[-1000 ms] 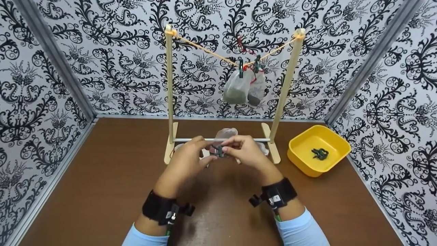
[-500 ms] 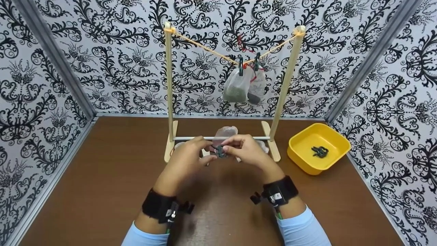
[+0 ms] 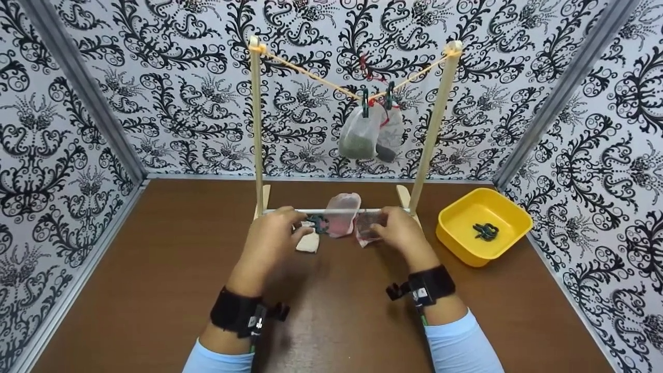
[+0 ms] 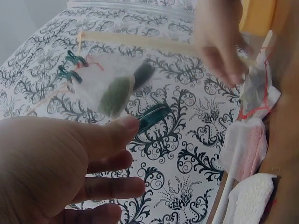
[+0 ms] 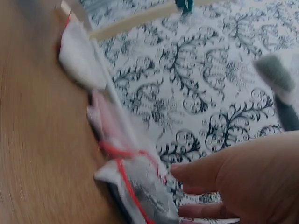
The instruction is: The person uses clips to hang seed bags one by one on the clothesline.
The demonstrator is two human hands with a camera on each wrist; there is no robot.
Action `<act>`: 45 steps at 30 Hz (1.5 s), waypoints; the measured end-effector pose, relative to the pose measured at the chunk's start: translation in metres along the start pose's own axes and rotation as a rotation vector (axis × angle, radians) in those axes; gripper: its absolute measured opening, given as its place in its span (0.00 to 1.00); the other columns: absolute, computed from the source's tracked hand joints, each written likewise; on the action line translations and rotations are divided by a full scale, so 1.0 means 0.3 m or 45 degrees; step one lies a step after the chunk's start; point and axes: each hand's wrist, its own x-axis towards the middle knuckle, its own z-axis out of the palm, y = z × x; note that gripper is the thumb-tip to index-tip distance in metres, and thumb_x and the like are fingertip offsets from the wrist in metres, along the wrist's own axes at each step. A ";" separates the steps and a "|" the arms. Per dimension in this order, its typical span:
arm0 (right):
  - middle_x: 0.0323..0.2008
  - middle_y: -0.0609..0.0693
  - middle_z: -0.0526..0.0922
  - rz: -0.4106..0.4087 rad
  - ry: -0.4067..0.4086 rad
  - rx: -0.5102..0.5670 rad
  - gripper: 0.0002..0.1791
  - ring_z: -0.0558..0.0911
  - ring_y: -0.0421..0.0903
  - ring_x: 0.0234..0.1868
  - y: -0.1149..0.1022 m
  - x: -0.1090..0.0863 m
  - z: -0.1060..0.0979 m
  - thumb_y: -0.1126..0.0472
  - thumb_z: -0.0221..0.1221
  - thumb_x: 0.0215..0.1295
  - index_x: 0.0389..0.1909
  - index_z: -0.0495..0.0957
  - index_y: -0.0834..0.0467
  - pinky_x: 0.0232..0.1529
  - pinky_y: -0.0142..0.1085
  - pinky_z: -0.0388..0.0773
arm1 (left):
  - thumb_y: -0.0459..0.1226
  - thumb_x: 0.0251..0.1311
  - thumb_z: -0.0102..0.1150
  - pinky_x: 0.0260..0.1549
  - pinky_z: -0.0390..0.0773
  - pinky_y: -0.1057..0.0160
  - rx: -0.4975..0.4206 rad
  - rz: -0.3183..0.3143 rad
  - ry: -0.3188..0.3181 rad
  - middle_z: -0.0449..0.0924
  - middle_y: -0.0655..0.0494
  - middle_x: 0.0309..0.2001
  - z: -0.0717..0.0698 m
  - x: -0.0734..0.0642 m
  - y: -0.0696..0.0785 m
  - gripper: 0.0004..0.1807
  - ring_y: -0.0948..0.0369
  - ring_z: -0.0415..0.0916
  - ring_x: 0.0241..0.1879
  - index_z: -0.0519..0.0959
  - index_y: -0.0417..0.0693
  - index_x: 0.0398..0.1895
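Note:
My left hand (image 3: 274, 233) pinches a dark green clothespin (image 4: 154, 117) between thumb and forefinger, its other fingers spread. My right hand (image 3: 404, 230) is beside a dark grey mesh pouch (image 3: 369, 228) with a red drawstring, its fingers loosely extended; whether they touch the pouch cannot be told. Left of that pouch lies a pink-filled pouch (image 3: 342, 215), partly behind the stand's white crossbar. A white pouch (image 3: 308, 242) lies below my left fingers. Two more pouches, green-filled (image 3: 359, 137) and dark-filled (image 3: 389, 137), hang from the orange cord by green clothespins.
A wooden stand (image 3: 434, 129) with a sagging orange cord (image 3: 311, 75) rises behind my hands. At right, a yellow tub (image 3: 456, 243) holds several green clothespins (image 3: 486, 232). Patterned walls (image 3: 181, 103) enclose the brown table (image 3: 155, 290) at the back and sides.
My hands have parted. The left still has the clothespin and has shifted left; the right has let go of it and moved right to the dark grey pouch.

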 end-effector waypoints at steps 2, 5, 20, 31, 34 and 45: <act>0.58 0.68 0.90 0.049 0.013 -0.088 0.25 0.88 0.67 0.62 0.023 0.002 0.003 0.53 0.74 0.74 0.62 0.87 0.66 0.71 0.62 0.83 | 0.42 0.65 0.82 0.32 0.88 0.45 0.011 0.009 0.050 0.89 0.53 0.35 0.003 -0.003 -0.005 0.09 0.51 0.88 0.31 0.93 0.46 0.38; 0.63 0.71 0.87 0.129 0.028 -0.171 0.29 0.86 0.70 0.66 0.047 0.003 0.002 0.49 0.74 0.75 0.66 0.85 0.66 0.71 0.63 0.82 | 0.40 0.64 0.82 0.28 0.87 0.43 0.026 0.020 0.109 0.88 0.53 0.32 0.004 -0.005 -0.010 0.09 0.50 0.88 0.29 0.91 0.47 0.32; 0.66 0.71 0.87 0.249 -0.077 -0.201 0.22 0.88 0.72 0.64 0.112 0.004 -0.020 0.62 0.57 0.82 0.71 0.82 0.61 0.67 0.67 0.84 | 0.36 0.63 0.82 0.29 0.89 0.41 0.068 0.031 0.158 0.89 0.55 0.31 -0.004 -0.006 -0.024 0.04 0.44 0.92 0.33 0.93 0.49 0.33; 0.35 0.58 0.85 0.201 -0.114 0.023 0.07 0.82 0.55 0.38 0.148 0.021 -0.037 0.62 0.63 0.70 0.33 0.84 0.61 0.40 0.45 0.82 | 0.36 0.65 0.81 0.31 0.90 0.40 0.055 -0.001 0.137 0.90 0.54 0.33 -0.004 -0.009 -0.022 0.05 0.43 0.93 0.34 0.92 0.48 0.33; 0.34 0.54 0.80 0.155 -0.070 0.173 0.06 0.79 0.51 0.36 0.130 0.020 -0.067 0.62 0.61 0.72 0.34 0.81 0.60 0.34 0.38 0.76 | 0.37 0.66 0.81 0.30 0.89 0.40 0.074 -0.003 0.149 0.89 0.53 0.32 -0.007 -0.010 -0.019 0.06 0.43 0.92 0.34 0.91 0.48 0.33; 0.49 0.62 0.94 -0.093 0.384 0.238 0.11 0.91 0.63 0.50 -0.041 -0.053 -0.229 0.59 0.66 0.80 0.55 0.89 0.59 0.56 0.59 0.89 | 0.36 0.69 0.77 0.28 0.89 0.43 0.032 0.011 0.278 0.90 0.55 0.35 -0.058 0.012 0.003 0.04 0.45 0.92 0.30 0.92 0.46 0.38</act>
